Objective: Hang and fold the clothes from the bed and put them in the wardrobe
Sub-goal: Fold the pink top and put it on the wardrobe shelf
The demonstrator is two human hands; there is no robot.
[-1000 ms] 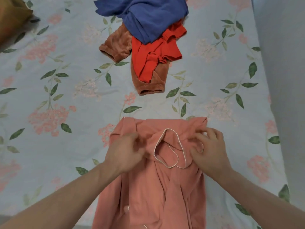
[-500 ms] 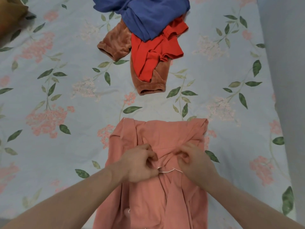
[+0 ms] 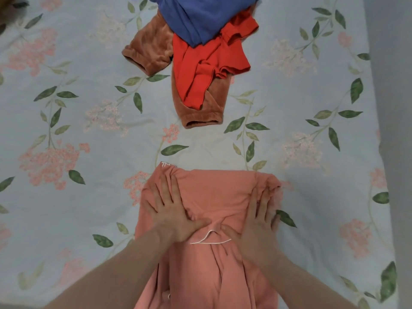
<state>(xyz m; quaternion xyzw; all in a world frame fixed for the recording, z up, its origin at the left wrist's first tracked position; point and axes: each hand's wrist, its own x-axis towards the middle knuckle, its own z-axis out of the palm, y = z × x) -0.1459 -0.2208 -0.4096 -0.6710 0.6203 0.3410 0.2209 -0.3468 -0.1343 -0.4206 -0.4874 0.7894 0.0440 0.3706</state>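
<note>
- Pressing down with both hands, I keep the pink garment flat on the bed, at the near edge in the middle of my view, so the folded-over top cannot spring open.
- My left hand lies with fingers straight and spread on the garment's left part; my right hand lies the same way on its right part. Neither grips anything.
- A white-trimmed edge peeks out between my wrists, tucked under the fold, I judge.
- The blue garment, red garment and brown garment wait in a heap at the far side, well apart, leaving room to fold here.
- Folding looks only begun; nothing shows of the wardrobe.
</note>
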